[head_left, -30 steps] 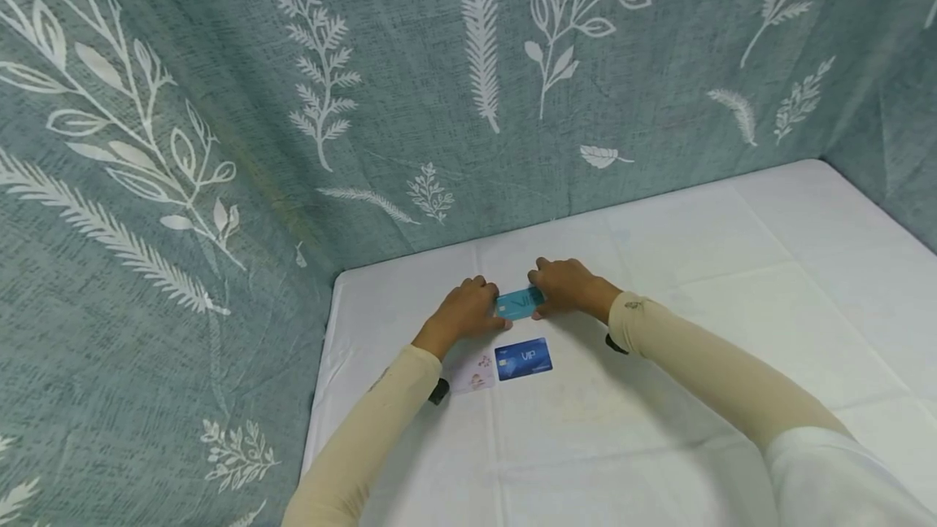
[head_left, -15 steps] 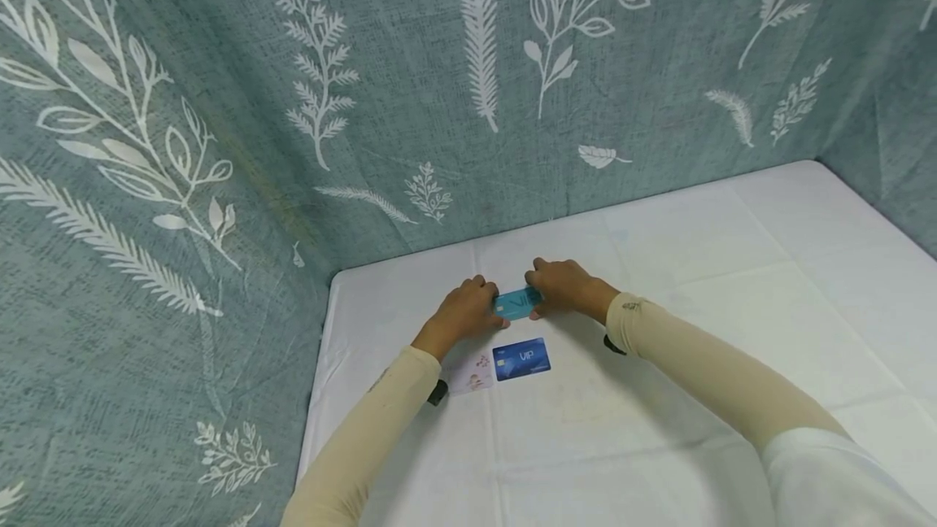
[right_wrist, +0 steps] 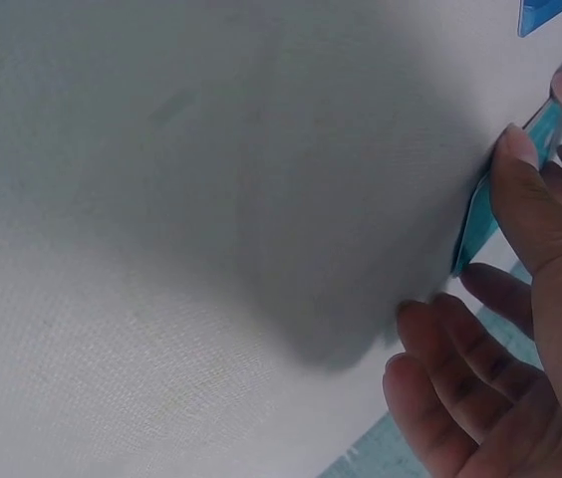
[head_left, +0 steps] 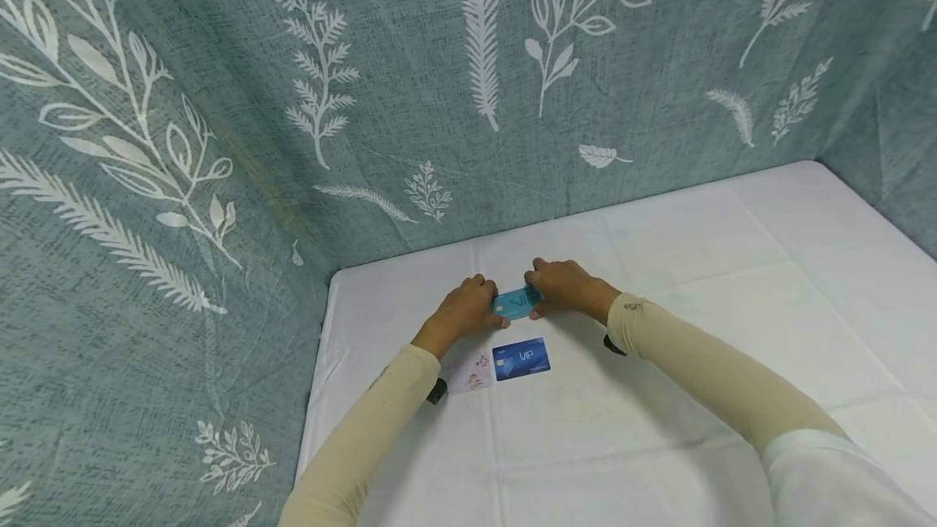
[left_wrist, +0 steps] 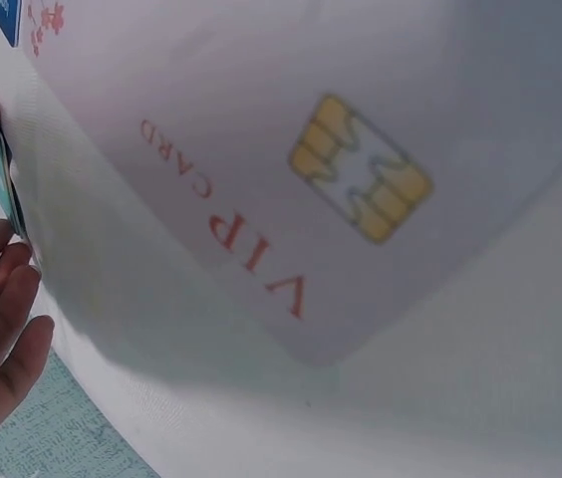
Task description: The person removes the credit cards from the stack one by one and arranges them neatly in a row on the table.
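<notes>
A teal VIP card (head_left: 512,304) is held between the two hands, toward the far side of the white table. My left hand (head_left: 463,311) pinches its left end with the thumb at the near edge, and my right hand (head_left: 564,286) pinches the right end likewise, covering part of the lettering. From the right wrist, the teal card (right_wrist: 476,224) shows edge-on with a slight bend near the thumb. Just nearer me lies a dark blue VIP card (head_left: 521,359). To its left, partly behind the left wrist, is a pale pink flowered VIP card (head_left: 471,374), large in the left wrist view.
White cloth (head_left: 629,462) with fold creases covers the table. A grey-green curtain (head_left: 410,88) with white leaf prints hangs behind it and along the left side. Dark wrist-worn devices (head_left: 437,391) sit under both sleeve ends.
Both hands keep their grip on the teal card and hardly move. The card's face looks slightly more bent than a second ago. The other two cards stay put.
</notes>
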A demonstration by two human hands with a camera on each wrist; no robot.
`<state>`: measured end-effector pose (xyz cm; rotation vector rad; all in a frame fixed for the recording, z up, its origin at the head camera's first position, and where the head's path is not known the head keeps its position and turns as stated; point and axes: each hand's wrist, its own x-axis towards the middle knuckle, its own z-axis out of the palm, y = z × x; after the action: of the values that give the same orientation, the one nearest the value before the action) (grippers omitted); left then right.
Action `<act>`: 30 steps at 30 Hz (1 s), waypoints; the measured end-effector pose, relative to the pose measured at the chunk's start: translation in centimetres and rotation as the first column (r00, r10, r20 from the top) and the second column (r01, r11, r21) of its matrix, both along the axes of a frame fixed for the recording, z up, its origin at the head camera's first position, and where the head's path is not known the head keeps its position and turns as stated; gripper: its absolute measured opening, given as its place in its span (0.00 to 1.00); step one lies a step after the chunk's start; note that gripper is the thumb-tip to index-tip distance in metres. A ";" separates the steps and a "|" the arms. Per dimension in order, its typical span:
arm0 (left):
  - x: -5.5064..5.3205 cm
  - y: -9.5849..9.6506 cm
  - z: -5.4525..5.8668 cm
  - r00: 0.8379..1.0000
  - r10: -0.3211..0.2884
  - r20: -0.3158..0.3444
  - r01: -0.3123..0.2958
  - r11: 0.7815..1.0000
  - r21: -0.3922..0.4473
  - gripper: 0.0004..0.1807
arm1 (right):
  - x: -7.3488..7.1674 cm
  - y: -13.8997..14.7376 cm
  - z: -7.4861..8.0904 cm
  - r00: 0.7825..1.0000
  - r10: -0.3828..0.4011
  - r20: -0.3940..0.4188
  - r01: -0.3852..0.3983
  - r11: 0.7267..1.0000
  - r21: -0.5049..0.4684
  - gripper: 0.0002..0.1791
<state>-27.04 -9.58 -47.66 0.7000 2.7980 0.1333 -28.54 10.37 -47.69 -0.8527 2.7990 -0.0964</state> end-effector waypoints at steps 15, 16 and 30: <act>0.4 0.0 0.2 1.000 0.024 0.007 -0.024 0.998 0.057 0.30 | -0.2 0.4 -0.4 0.999 0.048 -0.011 -0.048 0.997 -0.057 0.33; 0.4 0.0 0.2 1.000 0.022 0.003 -0.022 0.998 0.057 0.30 | -0.2 0.5 -0.4 0.999 0.047 -0.010 -0.048 0.997 -0.058 0.33; 0.6 0.0 0.1 0.996 -0.046 -0.080 0.048 0.999 0.016 0.32 | 0.0 0.6 -0.4 0.999 0.053 -0.006 -0.053 0.997 -0.058 0.32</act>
<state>-26.49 -9.55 -47.60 0.7915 2.8564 0.1252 -28.55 10.94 -48.13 -0.9408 2.7876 -0.1678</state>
